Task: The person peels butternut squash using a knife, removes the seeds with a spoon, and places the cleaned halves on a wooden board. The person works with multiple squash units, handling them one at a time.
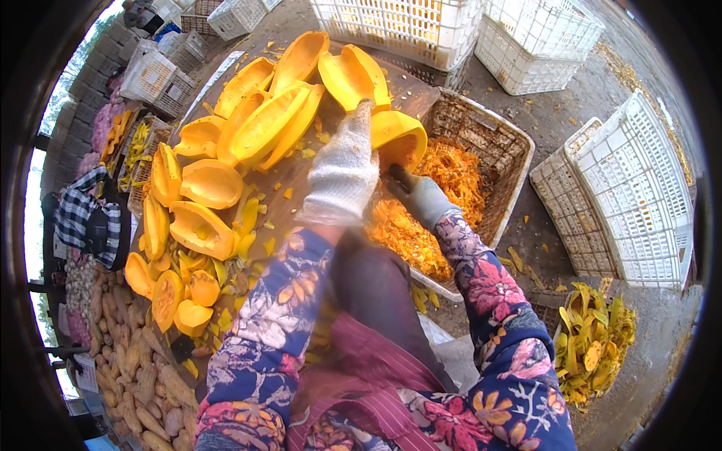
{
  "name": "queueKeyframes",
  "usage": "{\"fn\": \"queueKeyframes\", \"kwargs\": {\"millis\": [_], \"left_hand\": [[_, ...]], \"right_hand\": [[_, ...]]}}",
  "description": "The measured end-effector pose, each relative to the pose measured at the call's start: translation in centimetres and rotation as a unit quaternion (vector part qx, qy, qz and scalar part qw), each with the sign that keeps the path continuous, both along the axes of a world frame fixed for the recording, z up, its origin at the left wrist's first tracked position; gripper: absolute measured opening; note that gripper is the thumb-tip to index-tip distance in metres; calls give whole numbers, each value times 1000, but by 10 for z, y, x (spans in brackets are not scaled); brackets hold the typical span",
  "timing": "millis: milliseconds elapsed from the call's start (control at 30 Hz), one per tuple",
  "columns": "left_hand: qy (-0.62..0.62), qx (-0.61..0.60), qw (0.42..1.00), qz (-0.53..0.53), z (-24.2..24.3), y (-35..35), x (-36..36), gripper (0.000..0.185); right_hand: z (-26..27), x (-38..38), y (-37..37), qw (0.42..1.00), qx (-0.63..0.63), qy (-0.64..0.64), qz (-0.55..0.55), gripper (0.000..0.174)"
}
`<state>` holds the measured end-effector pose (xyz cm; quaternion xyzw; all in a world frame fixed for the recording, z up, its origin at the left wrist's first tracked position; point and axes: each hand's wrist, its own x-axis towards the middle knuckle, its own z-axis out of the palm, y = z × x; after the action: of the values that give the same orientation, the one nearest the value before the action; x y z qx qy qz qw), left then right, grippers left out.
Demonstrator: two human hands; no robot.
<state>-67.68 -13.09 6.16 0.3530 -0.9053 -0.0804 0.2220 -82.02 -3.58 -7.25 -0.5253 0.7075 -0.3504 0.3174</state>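
Note:
My left hand [341,169], in a white knit glove, grips the left side of a hollowed yellow-orange pumpkin piece [401,131]. The piece is tilted, its hollow facing down over a crate [510,186] of stringy orange pulp and seeds [451,175]. My right hand [420,194], in a grey glove with dark fingertips, reaches to the lower edge of that hollow. Its fingertips are in shadow, so I cannot tell whether they hold a tool. Just beyond my left hand lies another scooped pumpkin half [354,76]. More peeled, hollowed halves [265,121] crowd the brown work surface [287,194].
White plastic crates [400,28] stand beyond the surface, others [626,197] to the right. Peel strips [595,344] heap up at lower right. Unpeeled pumpkins [141,383] lie at lower left. A person in a checked top [90,217] is at far left.

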Motion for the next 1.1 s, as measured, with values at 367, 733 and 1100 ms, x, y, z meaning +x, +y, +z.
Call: {"fn": "queueKeyframes", "kwargs": {"millis": [367,733,1100], "left_hand": [[-10,-31,997,-70,-4,2,-4,68],[10,-5,999,-36,2,-12,-3,73],[54,19,998,-23,3,-8,-6,71]], "right_hand": [[4,-44,-40,967,83,122,209,40],[-60,1,93,969,244,21,-20,61],[-16,39,2,991,-59,-14,-123,43]]}}
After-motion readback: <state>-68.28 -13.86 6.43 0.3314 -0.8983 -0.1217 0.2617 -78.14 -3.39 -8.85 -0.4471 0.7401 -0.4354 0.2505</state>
